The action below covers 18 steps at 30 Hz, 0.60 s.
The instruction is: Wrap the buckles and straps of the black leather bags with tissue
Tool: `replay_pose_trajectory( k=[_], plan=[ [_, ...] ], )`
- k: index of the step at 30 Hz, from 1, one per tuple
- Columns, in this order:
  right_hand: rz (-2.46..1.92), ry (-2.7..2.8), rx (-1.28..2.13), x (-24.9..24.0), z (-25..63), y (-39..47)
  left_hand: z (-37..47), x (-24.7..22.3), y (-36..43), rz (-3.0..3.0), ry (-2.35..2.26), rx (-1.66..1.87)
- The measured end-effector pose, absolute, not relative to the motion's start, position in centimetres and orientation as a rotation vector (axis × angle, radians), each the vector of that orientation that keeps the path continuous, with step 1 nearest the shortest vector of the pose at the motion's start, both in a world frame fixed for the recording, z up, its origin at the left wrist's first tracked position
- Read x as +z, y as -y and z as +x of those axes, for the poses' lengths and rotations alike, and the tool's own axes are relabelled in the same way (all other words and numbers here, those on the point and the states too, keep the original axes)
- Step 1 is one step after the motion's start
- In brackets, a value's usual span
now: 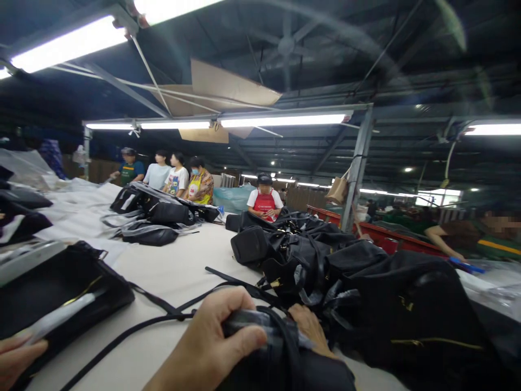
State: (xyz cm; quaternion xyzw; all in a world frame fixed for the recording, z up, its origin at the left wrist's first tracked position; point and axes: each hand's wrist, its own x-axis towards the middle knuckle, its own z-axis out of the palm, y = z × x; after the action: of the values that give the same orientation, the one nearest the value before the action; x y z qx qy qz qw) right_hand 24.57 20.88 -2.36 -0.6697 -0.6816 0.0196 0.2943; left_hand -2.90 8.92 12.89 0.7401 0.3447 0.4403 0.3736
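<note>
At the bottom centre, my left hand [211, 339] is closed around a plastic-wrapped part, apparently the handle, of a black bag [321, 372]. Its thumb lies across the clear wrap [248, 320]. My right hand [311, 328] is on the bag's far right side, fingers bent against it; the wrist and part of the palm are behind the bag. Long black straps [138, 331] trail over the pale table [163, 271] to the left of my left hand.
A co-worker's hand [22, 347] at lower left holds a white object by an open black bag [77, 282]. Black bags [317, 250] are heaped on the right, more [158, 214] farther back. Several people stand beyond the table. A metal post [358, 168] rises at right.
</note>
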Motion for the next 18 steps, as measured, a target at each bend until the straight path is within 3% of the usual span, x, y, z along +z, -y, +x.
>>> replay_pose_trajectory(
  k=[8, 11, 14, 18],
  plan=[
    [-1.437, 1.513, 0.17, 13.6, 26.8, -13.0, 1.8, 17.3, -11.8, 1.873, -0.827, 1.319],
    [-1.262, 1.358, 0.428, 19.2, 25.8, -7.2, 2.5, 18.0, -11.0, 1.859, -0.805, 1.415],
    [-1.073, 1.267, 0.769, 21.2, 23.2, -1.6, 2.9, 17.4, -9.9, 1.905, -0.712, 1.335],
    [-1.198, 1.43, 0.97, 18.1, 19.8, 1.6, 3.4, 16.1, -9.0, 1.952, -0.627, 1.169]
  ],
)
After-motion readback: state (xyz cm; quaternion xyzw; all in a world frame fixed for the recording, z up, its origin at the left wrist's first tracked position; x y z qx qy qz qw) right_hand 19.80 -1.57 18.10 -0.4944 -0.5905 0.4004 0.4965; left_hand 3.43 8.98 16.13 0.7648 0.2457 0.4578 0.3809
